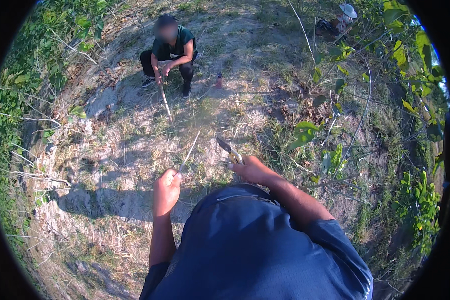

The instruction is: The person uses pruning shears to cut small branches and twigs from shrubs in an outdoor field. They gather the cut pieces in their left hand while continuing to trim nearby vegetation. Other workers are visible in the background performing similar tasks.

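Note:
My left hand [167,191], at centre left, is closed around the lower end of a thin pale stick [190,150], which points up and slightly right. To its right, my right hand [252,170] grips pruning shears [230,150] by the yellowish handles. The dark blades point up and left, apart from the stick. Whether the blades are closed is too small to tell. Dry grass and bare soil lie beneath both hands.
Ahead, a person [172,52] squats, holding a wooden stick [165,103] towards the ground. A small reddish bottle-like object [219,81] stands nearby. Leafy branches [305,133] reach in from the right; bare twigs [48,179] jut in at left. Another person in a pale hat [348,11] is far off.

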{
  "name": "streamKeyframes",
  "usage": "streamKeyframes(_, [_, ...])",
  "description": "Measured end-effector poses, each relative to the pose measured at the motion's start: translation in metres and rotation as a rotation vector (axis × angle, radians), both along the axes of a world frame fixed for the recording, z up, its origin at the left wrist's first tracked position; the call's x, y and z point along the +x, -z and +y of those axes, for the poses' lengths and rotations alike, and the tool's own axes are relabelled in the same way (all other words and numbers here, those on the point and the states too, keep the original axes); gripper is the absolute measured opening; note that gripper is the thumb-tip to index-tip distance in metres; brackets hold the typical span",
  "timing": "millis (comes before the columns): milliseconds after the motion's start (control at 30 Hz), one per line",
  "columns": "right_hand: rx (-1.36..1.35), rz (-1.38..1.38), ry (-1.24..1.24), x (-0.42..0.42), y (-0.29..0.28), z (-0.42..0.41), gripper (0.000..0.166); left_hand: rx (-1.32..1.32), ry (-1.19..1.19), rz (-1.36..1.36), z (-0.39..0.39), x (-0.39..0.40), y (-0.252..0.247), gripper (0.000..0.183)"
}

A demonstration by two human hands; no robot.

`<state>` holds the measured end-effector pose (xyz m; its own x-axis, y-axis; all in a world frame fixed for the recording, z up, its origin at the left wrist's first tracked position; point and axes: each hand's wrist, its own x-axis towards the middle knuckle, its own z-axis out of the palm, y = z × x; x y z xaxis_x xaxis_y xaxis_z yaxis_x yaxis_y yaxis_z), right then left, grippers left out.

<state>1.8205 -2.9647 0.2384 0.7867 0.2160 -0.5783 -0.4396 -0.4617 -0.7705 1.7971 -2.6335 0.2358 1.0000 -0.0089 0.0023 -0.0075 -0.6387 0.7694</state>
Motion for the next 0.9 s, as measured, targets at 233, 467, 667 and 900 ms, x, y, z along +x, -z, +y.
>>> streamKeyframes(233, [0.122, 0.061, 0.283, -0.023, 0.016, -0.045, 0.034, -0.257, -0.256, 0.155, 0.101, 0.007, 0.038, 0.016])
streamKeyframes(467, [0.400, 0.107, 0.633, -0.013, 0.041, -0.101, 0.031, -0.519, -0.371, -0.017, 0.089, 0.062, 0.033, 0.019])
streamKeyframes(667, [0.638, -0.074, 0.852, 0.068, 0.025, -0.180, 0.029, -0.045, -0.143, -0.237, -0.060, 0.129, -0.064, 0.021])
streamKeyframes(900, [0.321, -0.724, 0.888, 0.285, -0.067, -0.330, 0.029, 0.062, 0.299, -0.752, -0.287, 0.253, -0.203, 0.021])
